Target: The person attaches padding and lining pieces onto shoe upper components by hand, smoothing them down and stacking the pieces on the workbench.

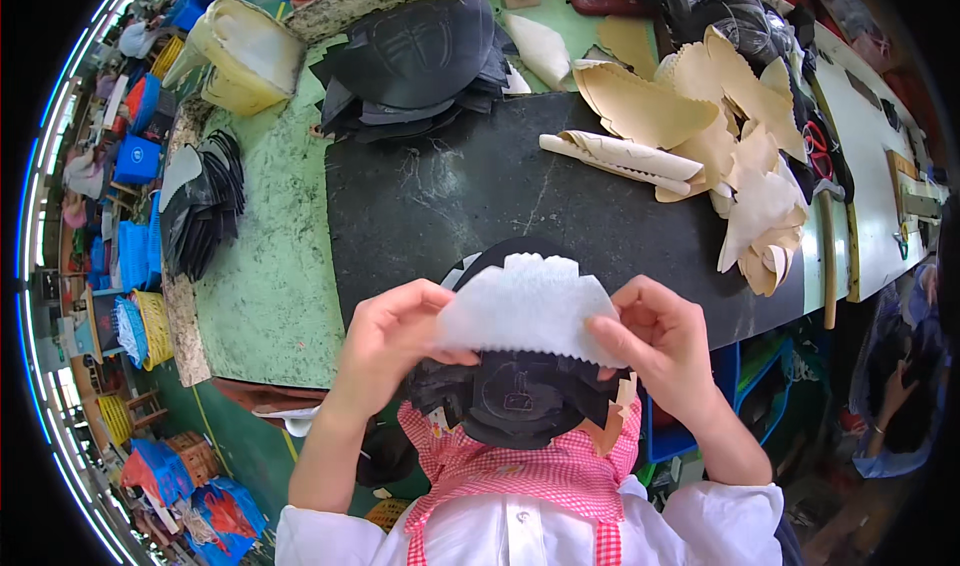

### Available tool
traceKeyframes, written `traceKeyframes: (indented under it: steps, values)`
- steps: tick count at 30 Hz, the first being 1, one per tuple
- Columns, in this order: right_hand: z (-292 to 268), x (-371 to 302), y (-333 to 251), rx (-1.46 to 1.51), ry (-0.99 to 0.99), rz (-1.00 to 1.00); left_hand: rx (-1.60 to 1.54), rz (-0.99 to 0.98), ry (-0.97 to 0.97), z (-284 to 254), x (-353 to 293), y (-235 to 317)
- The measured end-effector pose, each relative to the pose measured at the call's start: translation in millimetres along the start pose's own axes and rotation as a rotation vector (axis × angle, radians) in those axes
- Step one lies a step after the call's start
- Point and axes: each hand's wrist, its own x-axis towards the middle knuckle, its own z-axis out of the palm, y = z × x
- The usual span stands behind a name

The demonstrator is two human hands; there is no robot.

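Observation:
A white fabric-like piece (525,311) with a zigzag lower edge is stretched between my two hands. My left hand (395,331) pinches its left end, and my right hand (655,336) has the right end between thumb and fingers. Beneath it lies a stack of black cut pieces (515,401), at the near edge of the bench against my checked apron. Part of that stack is hidden by the white piece.
A black mat (450,206) covers the bench middle. Black cut pieces (415,56) pile up behind it, with more (205,201) at left. Beige scalloped pieces (740,116) heap at right, near red-handled scissors (818,151). A yellowish tub (245,61) stands far left.

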Motion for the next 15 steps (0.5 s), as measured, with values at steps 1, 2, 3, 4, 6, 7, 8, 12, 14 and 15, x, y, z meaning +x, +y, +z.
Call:
traceKeyframes:
  steps: [1,2,3,4,6,7,8,12,14,15]
  values:
    - [-1,4,3,-0.080,0.017,-0.029,0.572,0.079,0.270,-2,3,1]
    - [-2,9,5,-0.159,0.034,-0.058,0.569,0.079,0.274,-2,6,2]
    - [-1,13,6,-0.157,0.034,-0.056,0.585,0.021,0.307,-2,11,3]
    - [-1,17,6,-0.252,0.054,-0.058,0.601,-0.038,0.340,-2,15,4]
    - [0,23,8,-0.347,0.070,-0.058,0.659,-0.055,0.336,-8,22,1]
    - [1,25,10,-0.353,0.069,-0.040,0.685,-0.077,0.339,-9,23,1]
    - [2,27,10,-0.360,0.067,-0.022,0.712,-0.099,0.342,-11,24,1]
    - [2,38,-1,-0.464,0.037,0.036,0.723,-0.157,0.318,-13,31,4]
    - [-3,43,-7,-1.041,0.012,-0.169,0.782,-0.180,0.339,-11,32,8]
    - [-4,46,-7,-1.144,0.033,-0.163,1.201,-0.070,0.351,-13,33,10]
